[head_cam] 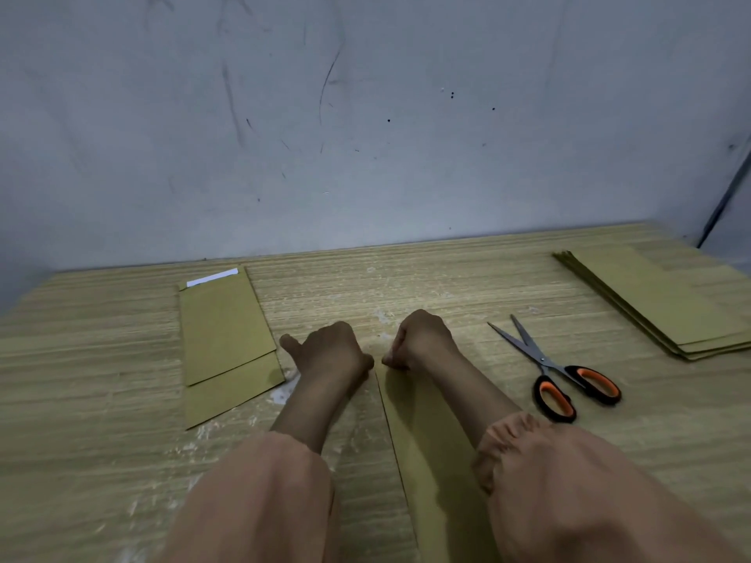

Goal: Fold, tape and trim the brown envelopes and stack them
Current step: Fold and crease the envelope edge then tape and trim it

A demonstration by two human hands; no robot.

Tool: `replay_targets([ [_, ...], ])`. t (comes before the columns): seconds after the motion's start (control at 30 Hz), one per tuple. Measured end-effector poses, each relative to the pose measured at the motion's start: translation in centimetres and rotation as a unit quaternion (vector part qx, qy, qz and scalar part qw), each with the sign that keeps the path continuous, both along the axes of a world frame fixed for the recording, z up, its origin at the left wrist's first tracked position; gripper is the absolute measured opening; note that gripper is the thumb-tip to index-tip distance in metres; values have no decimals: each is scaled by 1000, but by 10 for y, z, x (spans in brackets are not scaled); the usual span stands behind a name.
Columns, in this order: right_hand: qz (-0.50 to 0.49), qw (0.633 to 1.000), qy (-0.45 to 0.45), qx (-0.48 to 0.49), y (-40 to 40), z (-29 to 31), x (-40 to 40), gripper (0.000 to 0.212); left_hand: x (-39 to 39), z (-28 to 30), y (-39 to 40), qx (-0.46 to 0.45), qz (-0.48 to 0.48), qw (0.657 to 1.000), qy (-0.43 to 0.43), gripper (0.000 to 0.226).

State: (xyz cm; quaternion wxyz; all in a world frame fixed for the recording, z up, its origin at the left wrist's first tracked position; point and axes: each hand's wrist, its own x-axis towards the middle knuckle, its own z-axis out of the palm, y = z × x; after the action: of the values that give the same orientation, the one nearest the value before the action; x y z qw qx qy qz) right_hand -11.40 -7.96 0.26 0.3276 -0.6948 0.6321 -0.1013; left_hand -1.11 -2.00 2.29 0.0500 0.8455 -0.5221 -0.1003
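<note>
Nearest the camera, a brown envelope (pixel 430 461) lies lengthwise on the wooden table (pixel 101 379) under the person's forearms, most of it hidden by the sleeves. At its far end both hands are at work: the right hand (pixel 422 339) has its fingers curled down onto the envelope's top edge and seems to pinch it, while the left hand (pixel 329 351) is loosely fisted with the thumb stuck out, its knuckles at the same edge; whether it actually holds paper cannot be told. If the two hands press unevenly, the fold will likely run crooked, and the tape would then lock in a skewed flap. The envelope could also slide under the sleeves and shift the crease. Just right of the hands, the scissors (pixel 556 371) lie with blades apart, points toward the wall, so a careless reach risks a nick. Farther left rests a finished envelope (pixel 223 339) with a white strip; farther right sits the stack of envelopes (pixel 650 302).
</note>
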Motion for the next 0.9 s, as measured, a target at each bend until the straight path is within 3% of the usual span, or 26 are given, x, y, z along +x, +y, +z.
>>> replay_targets([
  [0.2,-1,996,-86,26,6,5,-12,33,-1,1,-1,8,-19,999,-33,17],
  [0.57,-19,998,-43,34,6,3,-4,56,8,5,-5,45,-30,997,-52,18],
  [0.63,-15,998,-45,37,5,2,-4,55,14,6,-5,53,-45,997,-24,25],
  [0.77,-8,998,-46,32,6,4,-5,50,30,-3,-8,49,-30,985,160,31],
  [0.9,-10,998,-45,40,7,8,-5,49,33,-6,-12,66,-29,993,91,37],
])
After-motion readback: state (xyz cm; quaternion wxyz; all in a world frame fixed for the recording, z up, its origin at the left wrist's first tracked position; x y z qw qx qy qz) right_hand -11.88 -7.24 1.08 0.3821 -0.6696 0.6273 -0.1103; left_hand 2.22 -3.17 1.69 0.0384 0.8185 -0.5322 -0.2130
